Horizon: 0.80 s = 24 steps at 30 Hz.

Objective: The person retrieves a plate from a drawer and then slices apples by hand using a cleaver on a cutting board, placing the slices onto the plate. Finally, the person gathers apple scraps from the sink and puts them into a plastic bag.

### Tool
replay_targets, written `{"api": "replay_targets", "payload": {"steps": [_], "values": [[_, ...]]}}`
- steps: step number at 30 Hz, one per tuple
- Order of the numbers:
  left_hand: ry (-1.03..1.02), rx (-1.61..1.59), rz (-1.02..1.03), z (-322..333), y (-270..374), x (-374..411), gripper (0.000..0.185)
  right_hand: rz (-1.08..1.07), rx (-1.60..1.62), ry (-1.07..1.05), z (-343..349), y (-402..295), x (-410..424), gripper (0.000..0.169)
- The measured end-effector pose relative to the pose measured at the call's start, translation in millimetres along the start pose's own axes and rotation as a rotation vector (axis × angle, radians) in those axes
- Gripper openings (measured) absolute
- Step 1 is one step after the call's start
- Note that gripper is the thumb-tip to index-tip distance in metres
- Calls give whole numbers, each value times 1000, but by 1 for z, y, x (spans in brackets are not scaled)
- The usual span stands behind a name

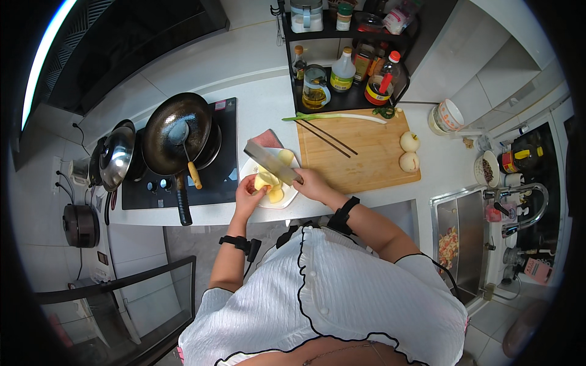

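Observation:
My right hand [315,185] grips the handle of a wide-bladed cleaver [270,161]. Its blade slants up and left over a white plate [284,201] at the counter's front edge. Pale yellow pieces of cut produce [275,196] lie on that plate, partly covered by the blade. With its fingertips, my left hand [249,196] holds a pale yellow chunk [263,180] just below the blade; whether chunk and blade touch cannot be told. A folded reddish cloth [268,138] lies behind the plate.
Right of the plate, a wooden cutting board [375,151] bears dark chopsticks [329,142], a scallion [339,117] and two pale round vegetables or fruits [409,152]. A wok [169,146] with a ladle [179,133] sits on the cooktop [224,178]. Bottles fill the rack [293,87]; scraps lie in the sink [462,238].

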State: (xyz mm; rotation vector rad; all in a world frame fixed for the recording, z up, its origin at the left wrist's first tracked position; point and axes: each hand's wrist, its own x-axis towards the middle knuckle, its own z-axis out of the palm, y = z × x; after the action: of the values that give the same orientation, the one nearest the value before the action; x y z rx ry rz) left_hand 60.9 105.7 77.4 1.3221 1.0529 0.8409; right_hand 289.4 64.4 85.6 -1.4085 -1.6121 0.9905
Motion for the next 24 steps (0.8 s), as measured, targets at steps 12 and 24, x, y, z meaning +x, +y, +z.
{"api": "replay_targets", "payload": {"steps": [12, 24], "values": [[-2, -548, -297, 9, 17, -1, 36, 854, 923, -141, -28, -21, 5, 12], [96, -518, -320, 22, 37, -6, 41, 248, 182, 98, -27, -22, -14, 14]]}}
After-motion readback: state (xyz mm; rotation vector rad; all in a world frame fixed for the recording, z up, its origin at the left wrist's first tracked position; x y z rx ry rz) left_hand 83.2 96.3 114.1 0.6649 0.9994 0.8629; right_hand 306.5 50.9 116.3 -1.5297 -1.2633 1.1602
